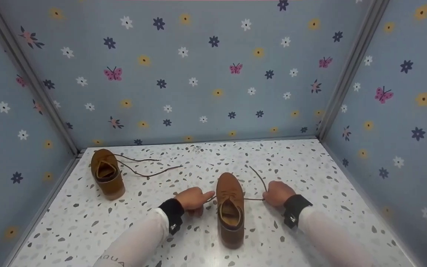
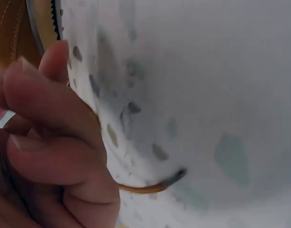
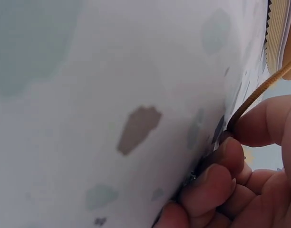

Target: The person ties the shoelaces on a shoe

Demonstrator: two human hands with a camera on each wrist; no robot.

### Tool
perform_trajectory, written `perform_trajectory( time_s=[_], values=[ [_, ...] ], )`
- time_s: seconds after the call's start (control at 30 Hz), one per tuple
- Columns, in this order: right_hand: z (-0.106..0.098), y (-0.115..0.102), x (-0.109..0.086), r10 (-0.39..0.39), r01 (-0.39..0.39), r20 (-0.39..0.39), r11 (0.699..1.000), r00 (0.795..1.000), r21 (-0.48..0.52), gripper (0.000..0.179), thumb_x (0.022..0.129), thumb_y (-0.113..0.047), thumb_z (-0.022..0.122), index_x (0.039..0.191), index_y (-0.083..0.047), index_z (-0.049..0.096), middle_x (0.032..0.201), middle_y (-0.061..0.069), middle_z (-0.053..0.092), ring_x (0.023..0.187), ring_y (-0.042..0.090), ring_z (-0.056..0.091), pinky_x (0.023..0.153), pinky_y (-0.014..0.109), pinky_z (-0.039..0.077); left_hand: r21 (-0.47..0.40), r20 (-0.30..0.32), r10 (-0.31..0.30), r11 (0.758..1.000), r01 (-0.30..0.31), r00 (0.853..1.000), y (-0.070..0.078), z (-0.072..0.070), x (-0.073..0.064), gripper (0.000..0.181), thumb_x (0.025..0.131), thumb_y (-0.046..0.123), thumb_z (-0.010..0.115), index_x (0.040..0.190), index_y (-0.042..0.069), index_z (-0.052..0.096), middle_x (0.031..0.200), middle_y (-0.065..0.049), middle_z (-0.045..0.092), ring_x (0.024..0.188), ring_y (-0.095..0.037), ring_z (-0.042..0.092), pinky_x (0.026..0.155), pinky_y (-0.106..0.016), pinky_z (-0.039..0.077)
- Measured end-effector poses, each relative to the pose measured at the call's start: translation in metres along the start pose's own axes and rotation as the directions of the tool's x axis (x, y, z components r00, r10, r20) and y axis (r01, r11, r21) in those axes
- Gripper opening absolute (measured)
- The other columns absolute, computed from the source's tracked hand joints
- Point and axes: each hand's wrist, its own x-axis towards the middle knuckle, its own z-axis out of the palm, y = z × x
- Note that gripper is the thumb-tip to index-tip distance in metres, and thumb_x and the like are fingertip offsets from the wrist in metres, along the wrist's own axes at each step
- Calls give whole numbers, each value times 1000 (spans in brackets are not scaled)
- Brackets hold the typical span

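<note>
A brown lace-up shoe (image 1: 229,182) stands on the speckled tabletop between my hands, its toe pointing away from me. On its left side, my left hand (image 1: 193,199) has curled fingers around one shoelace; in the left wrist view that lace's dark tip (image 2: 175,177) sticks out past the fingers. To the right of the shoe, my right hand (image 1: 278,193) pinches the other shoelace (image 3: 259,92) between thumb and fingers. This lace stretches level from the shoe to the hand, and its loose end (image 1: 258,176) curves up and away beyond it.
A second brown shoe (image 1: 112,189) stands at the far left of the white speckled table (image 1: 291,159), its laces (image 1: 148,175) trailing right. Blue floral panels (image 1: 198,74) rise at the back and both sides, with grey metal strips (image 1: 341,89) at the corners.
</note>
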Motion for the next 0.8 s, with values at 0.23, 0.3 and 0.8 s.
perform_trajectory(
  time_s=[0.23, 0.3, 0.8],
  values=[
    [-1, -2, -1, -13, 13, 5, 1000, 1000, 9, 34, 97, -42, 63, 92, -8, 65, 84, 8, 66, 74, 25, 60, 67, 37, 46, -161, 13, -28, 986, 30, 1000, -8, 8, 6, 35, 91, 34, 69, 68, 9, 79, 52, 7, 60, 49, -9, 51, 52, -22, 40],
    [-1, -2, -1, -28, 28, 6, 1000, 1000, -4, 34, 97, -42, 64, 90, -9, 65, 83, 7, 65, 74, 24, 60, 67, 37, 46, -184, -1, -17, 983, 17, 1000, -10, 9, 7, 25, 86, 26, 73, 66, 11, 77, 52, 8, 59, 49, -8, 50, 51, -22, 39],
    [-4, 0, 4, -32, 31, 16, 998, 999, 50, 18, 93, -22, 64, 81, -9, 68, 73, 4, 65, 64, 19, 56, 58, 31, 42, -417, -138, -102, 908, 36, 985, -11, -9, 16, 19, 91, 19, 60, 83, 7, 73, 76, -3, 78, 58, -14, 63, 49, -23, 43]
  ],
)
